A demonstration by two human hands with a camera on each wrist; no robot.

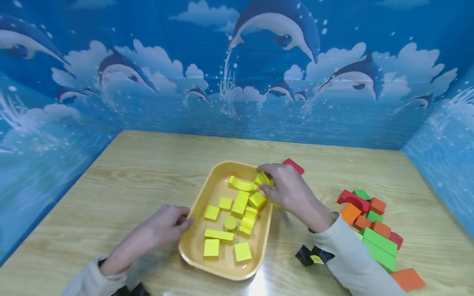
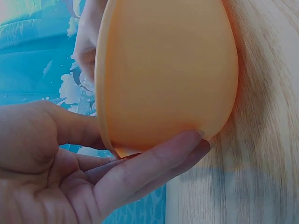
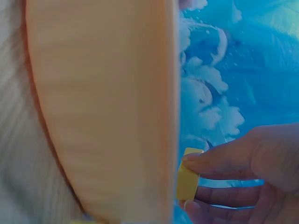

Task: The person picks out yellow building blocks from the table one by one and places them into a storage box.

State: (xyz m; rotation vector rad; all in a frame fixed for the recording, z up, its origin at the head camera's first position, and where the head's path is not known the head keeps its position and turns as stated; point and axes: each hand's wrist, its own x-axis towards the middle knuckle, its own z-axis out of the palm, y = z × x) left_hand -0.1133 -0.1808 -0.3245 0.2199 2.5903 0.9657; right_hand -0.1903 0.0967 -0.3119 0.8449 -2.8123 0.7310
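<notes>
A yellow-orange tray [image 1: 196,263] stands on the table with several yellow wooden blocks in it, among them a cylinder [image 1: 230,223], squares, bars and curved pieces. At the tray's left side my left hand [image 1: 171,224] grips the rim; in the left wrist view the thumb is at the rim and the fingers lie along the outer wall. Over the far right corner, my right hand [image 1: 290,189] pinches a yellow block [image 3: 188,179] between thumb and fingers. In the head view that hand partly covers the yellow block and the rim there.
To the right lies a loose group of red, orange and green blocks [image 1: 379,248]. A red block [image 1: 294,165] is on the table behind my right hand. Just outside the tray's right rim shows a bit of yellow block [image 1: 276,205]. A dolphin-print backdrop [image 1: 259,115] borders the table.
</notes>
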